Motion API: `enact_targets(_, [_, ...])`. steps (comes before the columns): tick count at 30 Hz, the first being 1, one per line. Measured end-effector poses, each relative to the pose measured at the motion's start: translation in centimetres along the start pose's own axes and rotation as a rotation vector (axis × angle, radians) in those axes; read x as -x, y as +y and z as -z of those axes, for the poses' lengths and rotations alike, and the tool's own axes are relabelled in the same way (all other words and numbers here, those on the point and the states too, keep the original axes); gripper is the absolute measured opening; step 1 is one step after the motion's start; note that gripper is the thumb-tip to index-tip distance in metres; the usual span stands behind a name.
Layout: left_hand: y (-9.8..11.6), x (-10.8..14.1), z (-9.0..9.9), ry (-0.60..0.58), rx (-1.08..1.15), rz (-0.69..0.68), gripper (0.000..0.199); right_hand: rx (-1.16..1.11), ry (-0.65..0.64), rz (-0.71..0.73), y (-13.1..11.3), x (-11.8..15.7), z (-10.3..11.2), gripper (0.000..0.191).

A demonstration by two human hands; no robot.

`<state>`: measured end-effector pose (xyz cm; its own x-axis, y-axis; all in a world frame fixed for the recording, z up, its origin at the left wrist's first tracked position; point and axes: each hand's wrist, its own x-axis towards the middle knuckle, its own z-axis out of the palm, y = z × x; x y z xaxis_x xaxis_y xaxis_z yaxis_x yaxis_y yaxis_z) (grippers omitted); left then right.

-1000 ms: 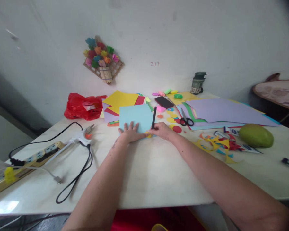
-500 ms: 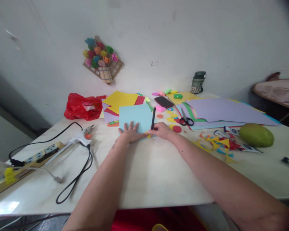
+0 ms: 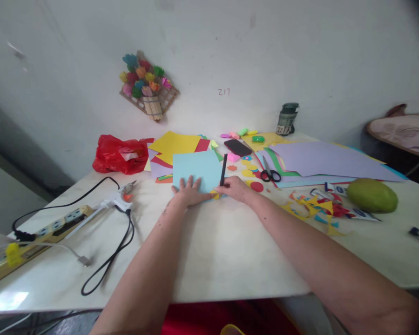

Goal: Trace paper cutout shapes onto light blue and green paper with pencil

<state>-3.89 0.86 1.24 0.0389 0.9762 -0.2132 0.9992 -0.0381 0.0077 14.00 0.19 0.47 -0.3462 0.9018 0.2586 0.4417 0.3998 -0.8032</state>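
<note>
A light blue sheet of paper [image 3: 197, 165] lies on the table in front of me. My left hand [image 3: 187, 193] rests on its lower edge with the fingers spread, the thumb stretched toward a small yellow paper piece [image 3: 215, 195]. That yellow piece sits at the sheet's lower right corner, partly covered by my fingers. In my right hand [image 3: 233, 188] is a black pen [image 3: 224, 167], held nearly upright with its lower end at the yellow piece; the tip is hidden by my fingers.
Scissors [image 3: 270, 175], paper circles [image 3: 256, 187] and a phone [image 3: 237, 147] lie right of the sheet. Farther right are paper scraps [image 3: 314, 207] and a green mango-like fruit [image 3: 372, 195]. On the left are a glue gun [image 3: 120, 200], a power strip [image 3: 56, 228] and a red plastic bag [image 3: 120, 153].
The black pen's upper end has tilted slightly to the right, and more of the yellow piece shows between my hands. My left hand stays in place on the blue sheet.
</note>
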Motion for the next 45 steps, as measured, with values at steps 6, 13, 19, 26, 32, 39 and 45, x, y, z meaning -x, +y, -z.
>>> enact_targets(6, [-0.2,-0.3,-0.3,0.013,0.009,-0.007,0.089,-0.167,0.049,0.020,-1.1,0.3,-0.3,0.033])
enact_targets(13, [-0.1,-0.1,-0.1,0.013,0.005,0.004,0.094,-0.150,-0.003,0.015,-0.4,0.0,-1.4,0.034])
enact_targets(19, [-0.2,0.0,0.1,0.009,0.016,-0.010,0.088,-0.013,0.025,0.020,0.0,-0.2,-1.5,0.036])
enact_targets(26, [-0.5,0.0,0.1,0.022,0.022,-0.016,0.087,0.008,0.055,0.044,0.1,-0.1,-1.9,0.037])
enact_targets(32, [-0.9,-0.4,-0.2,0.058,0.016,0.020,0.090,0.009,0.063,0.046,0.0,-0.1,-2.0,0.035])
enact_targets(39, [-1.5,-1.1,-0.7,0.044,0.027,0.073,0.089,0.058,0.062,0.063,0.0,-0.1,-1.9,0.036])
enact_targets(45, [-1.5,-1.1,-0.8,0.049,0.037,0.073,0.089,0.085,0.073,0.059,-0.1,-0.1,-1.9,0.037])
